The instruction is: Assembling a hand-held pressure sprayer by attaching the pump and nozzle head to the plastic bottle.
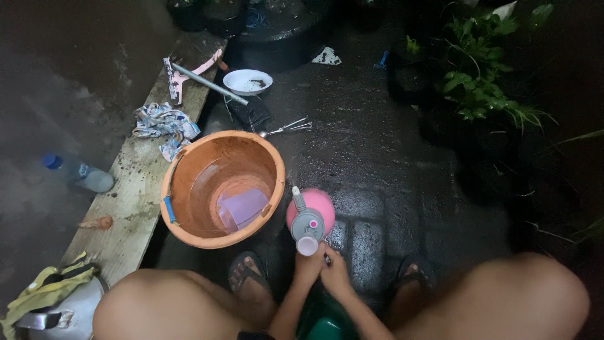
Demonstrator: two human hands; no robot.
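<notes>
Pink bottle [313,217] with grey lid held low at centre, between the knees; left hand [309,264] and right hand [335,272] both closed on its near end. Orange basin [220,189], just left, holds shallow water and a translucent jug [242,209]. Judged mid-wash; rinsing remains. Floor [377,164] wet, dark concrete; wooden plank [135,195] left, plants [484,82] far right.

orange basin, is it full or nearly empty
Nearly empty. The orange basin shows bare inner walls almost to the bottom, with only shallow water there and a pale purple container lying in it.
</notes>
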